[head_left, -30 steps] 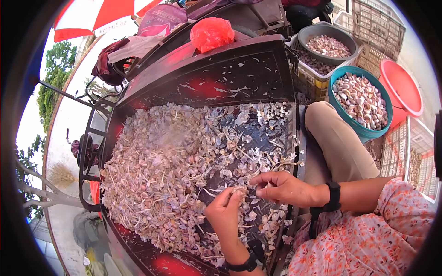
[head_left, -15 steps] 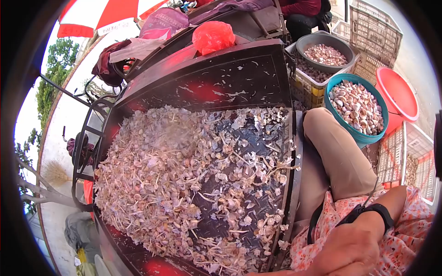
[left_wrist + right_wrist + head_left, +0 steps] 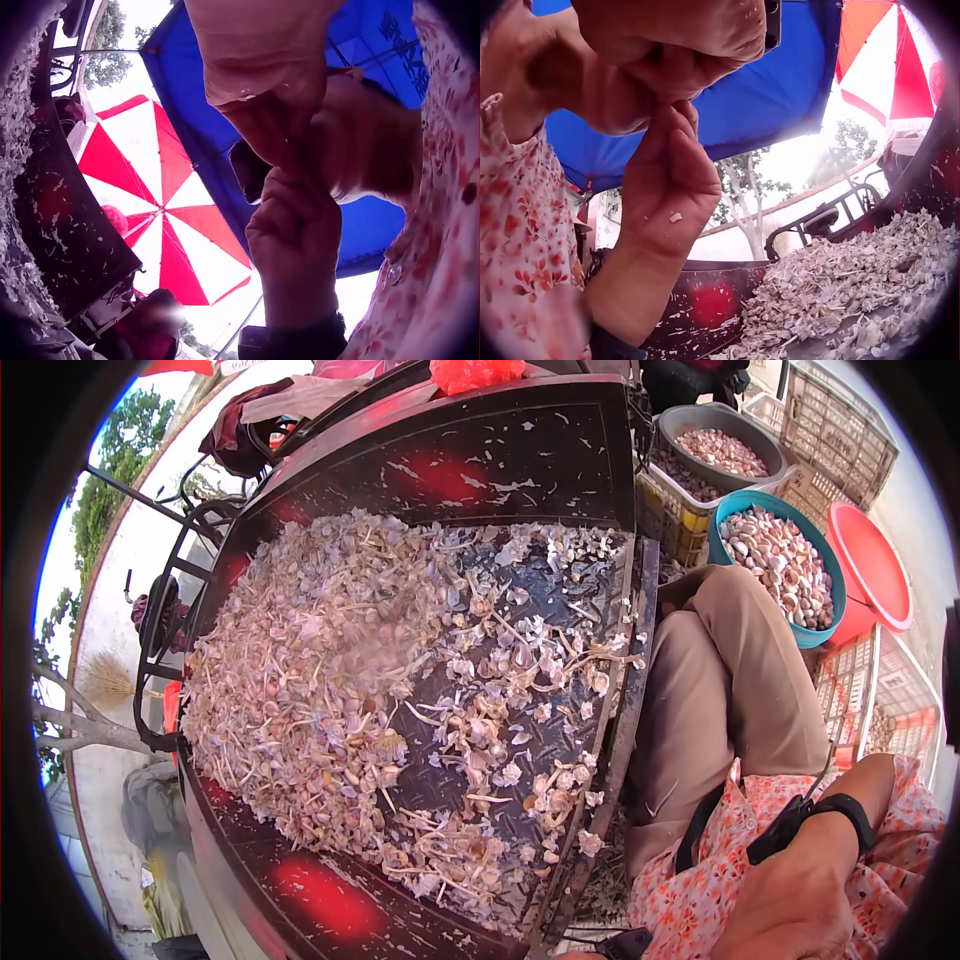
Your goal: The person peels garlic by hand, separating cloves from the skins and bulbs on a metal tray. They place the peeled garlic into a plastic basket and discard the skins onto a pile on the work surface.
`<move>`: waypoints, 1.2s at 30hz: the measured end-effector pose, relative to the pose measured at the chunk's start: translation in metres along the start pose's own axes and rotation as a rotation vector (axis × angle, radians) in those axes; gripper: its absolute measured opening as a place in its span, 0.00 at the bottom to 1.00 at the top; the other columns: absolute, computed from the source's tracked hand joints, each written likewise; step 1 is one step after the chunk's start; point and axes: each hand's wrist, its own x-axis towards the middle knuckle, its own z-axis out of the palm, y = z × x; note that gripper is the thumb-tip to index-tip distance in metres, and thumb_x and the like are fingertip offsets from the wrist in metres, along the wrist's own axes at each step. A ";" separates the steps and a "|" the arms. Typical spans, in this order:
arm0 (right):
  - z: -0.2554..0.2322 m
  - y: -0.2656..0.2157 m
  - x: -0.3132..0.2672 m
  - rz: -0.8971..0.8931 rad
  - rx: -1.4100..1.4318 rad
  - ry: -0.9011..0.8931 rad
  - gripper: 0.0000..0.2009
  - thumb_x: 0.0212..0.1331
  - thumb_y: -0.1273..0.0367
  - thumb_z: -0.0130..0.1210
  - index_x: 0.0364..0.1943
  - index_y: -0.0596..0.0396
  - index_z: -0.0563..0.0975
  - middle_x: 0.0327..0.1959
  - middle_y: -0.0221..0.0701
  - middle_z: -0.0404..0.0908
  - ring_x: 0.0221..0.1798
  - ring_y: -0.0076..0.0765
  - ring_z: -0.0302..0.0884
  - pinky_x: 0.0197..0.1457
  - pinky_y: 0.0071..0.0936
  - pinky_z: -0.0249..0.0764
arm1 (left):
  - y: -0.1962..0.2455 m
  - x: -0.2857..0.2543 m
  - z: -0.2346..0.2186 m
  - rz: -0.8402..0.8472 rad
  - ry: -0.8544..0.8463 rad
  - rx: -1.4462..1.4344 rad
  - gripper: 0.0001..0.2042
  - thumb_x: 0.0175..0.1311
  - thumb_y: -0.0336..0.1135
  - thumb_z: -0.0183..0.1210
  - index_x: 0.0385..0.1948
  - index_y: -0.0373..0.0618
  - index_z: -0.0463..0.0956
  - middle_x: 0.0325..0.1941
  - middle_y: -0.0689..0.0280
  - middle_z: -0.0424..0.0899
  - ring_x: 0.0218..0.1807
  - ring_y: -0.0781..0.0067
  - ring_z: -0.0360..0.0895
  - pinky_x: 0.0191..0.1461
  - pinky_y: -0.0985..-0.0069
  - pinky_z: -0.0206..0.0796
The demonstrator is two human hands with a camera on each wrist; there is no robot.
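Note:
Raised close to the face, the two hands meet at their fingertips. In the left wrist view the left hand (image 3: 262, 67) is at the top and the right hand (image 3: 292, 225) below it, fingers bent on both. The right wrist view has the right hand (image 3: 675, 37) above and the left hand (image 3: 671, 180) below, a pale flake on its palm. Whatever lies between the fingertips is hidden. The head view shows the back of the right hand (image 3: 785, 905) low at the right. Garlic cloves and skins (image 3: 300, 690) lie heaped in the dark cart bed (image 3: 530, 460).
A teal tub of cloves (image 3: 780, 565), a grey basin (image 3: 720, 450), a red bucket (image 3: 870, 565) and plastic crates (image 3: 835, 435) stand at the right. The person's bent knees (image 3: 750, 660) are beside the cart's edge. A red and white umbrella (image 3: 165, 210) is overhead.
Both hands have left the garlic pile, where they worked on a small piece, and come up toward the face. The head view has shifted, with the cart now higher in it.

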 end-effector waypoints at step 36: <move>0.226 -0.080 -0.086 -0.101 0.294 -0.617 0.17 0.51 0.73 0.50 0.46 0.67 0.70 0.25 0.41 0.76 0.22 0.41 0.77 0.19 0.32 0.68 | 0.127 -0.187 0.299 -0.446 1.960 1.041 0.13 0.54 0.29 0.47 0.37 0.29 0.71 0.31 0.51 0.78 0.31 0.66 0.77 0.39 0.73 0.70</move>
